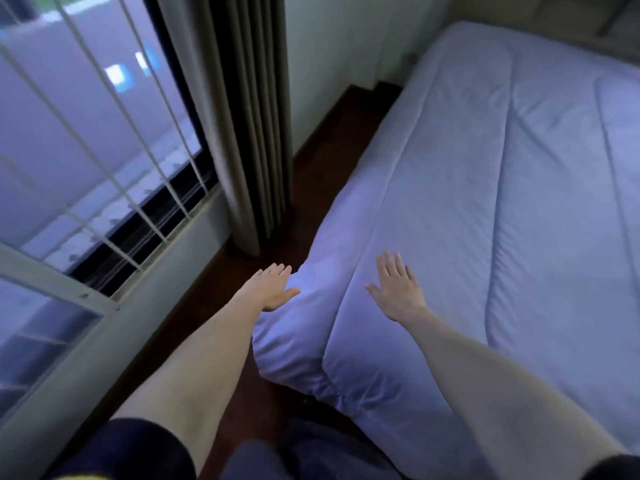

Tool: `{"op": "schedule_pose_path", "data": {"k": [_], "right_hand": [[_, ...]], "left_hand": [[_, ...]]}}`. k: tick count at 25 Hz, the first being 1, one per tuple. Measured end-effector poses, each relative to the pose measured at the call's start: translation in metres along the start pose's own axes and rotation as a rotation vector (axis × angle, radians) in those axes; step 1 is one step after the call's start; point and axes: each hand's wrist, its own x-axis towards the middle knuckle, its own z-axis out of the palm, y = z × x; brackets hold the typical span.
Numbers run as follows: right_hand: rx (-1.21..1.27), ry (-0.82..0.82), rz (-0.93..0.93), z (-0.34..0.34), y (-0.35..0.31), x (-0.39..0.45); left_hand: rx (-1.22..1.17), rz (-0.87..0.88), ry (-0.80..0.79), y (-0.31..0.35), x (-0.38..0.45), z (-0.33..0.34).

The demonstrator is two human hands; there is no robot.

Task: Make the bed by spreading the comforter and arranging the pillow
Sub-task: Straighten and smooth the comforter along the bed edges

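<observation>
A pale blue quilted comforter (485, 202) lies spread over the bed, filling the right half of the head view, with its near left corner draped over the mattress edge. My left hand (273, 287) is open, fingers together, at the side of that corner. My right hand (398, 289) is open and lies flat, fingers spread, on top of the comforter just right of the corner. Neither hand holds anything. No pillow is in sight.
A narrow strip of dark wooden floor (311, 174) runs between the bed and the wall. A beige curtain (242, 116) hangs beside a barred window (86, 133) on the left. My knees in dark trousers (304, 452) are at the bottom.
</observation>
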Motion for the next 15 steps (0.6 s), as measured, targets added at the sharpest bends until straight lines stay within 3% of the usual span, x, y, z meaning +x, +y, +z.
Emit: {"op": "schedule_pose_path", "data": {"k": [3,6,9,13,15], "right_hand": [[0.040,0.024,0.098,0.026,0.015,0.015],[0.100,0.034,0.207,0.060,0.020,0.021],[0.152,0.130,0.324,0.091,0.001,0.034],[0.144,0.212,0.463,0.112,-0.021,0.045],[0.137,0.250,0.498,0.113,-0.025,0.049]], "left_hand": [[-0.037,0.055,-0.049,0.005,0.051,0.015],[-0.264,-0.003,-0.063,0.005,0.094,0.035],[-0.657,-0.155,-0.080,0.006,0.150,0.052],[-1.159,-0.365,-0.216,0.024,0.192,0.072],[-1.230,-0.427,-0.109,0.031,0.206,0.081]]}}
